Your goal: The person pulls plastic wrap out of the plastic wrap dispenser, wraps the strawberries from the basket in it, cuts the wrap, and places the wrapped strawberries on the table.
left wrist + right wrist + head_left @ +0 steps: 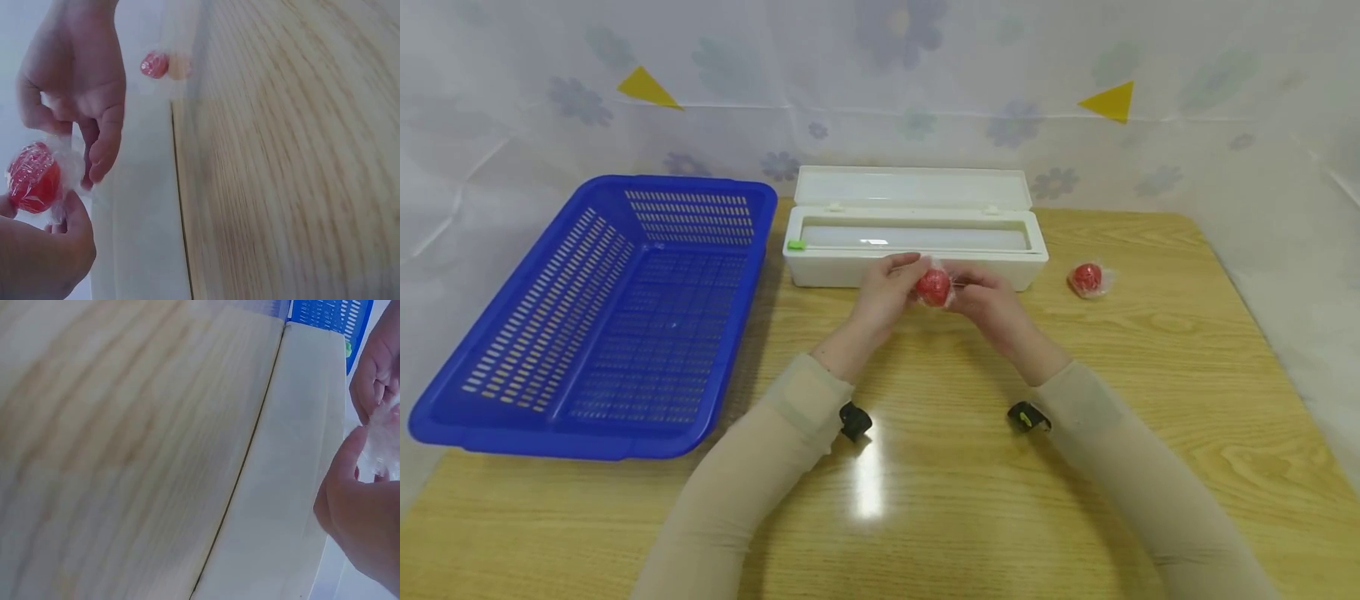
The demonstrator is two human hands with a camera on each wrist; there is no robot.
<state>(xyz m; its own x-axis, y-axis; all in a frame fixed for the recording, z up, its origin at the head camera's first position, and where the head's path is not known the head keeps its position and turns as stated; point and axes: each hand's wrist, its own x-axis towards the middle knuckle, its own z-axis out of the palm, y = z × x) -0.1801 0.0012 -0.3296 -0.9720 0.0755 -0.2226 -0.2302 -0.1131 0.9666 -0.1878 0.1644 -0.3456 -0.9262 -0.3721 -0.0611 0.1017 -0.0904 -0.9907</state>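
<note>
- Right wrist view: ball mostly out of frame, only crinkled clear wrap (pixel 386 440) shows at the right edge between thumb and fingers; the red is not visible there.
- Left wrist view: left hand (pixel 40 256) cut off at the bottom-left corner, fingertips partly hidden behind the ball.
- Head view: fingertips of both hands overlap at the ball, individual finger contact hard to make out.
- Ball (pixel 934 287): red, round, bumpy surface, covered in clear film that bunches loose on its right-hand side.
- Ball sits between the fingertips of both hands, held up off the table (pixel 1075 400), just in front of the white box (pixel 820 265).
- Left hand (pixel 887 287): fingers curled, pinching the ball.
- Right hand (pixel 988 302): thumb and fingers pinching the film at the ball.
- Second wrapped ball (pixel 1087 277) lies on the table, well clear of the right fingers.
- Blue basket (pixel 587 317) well away from the left fingers, past the box's end.
</note>
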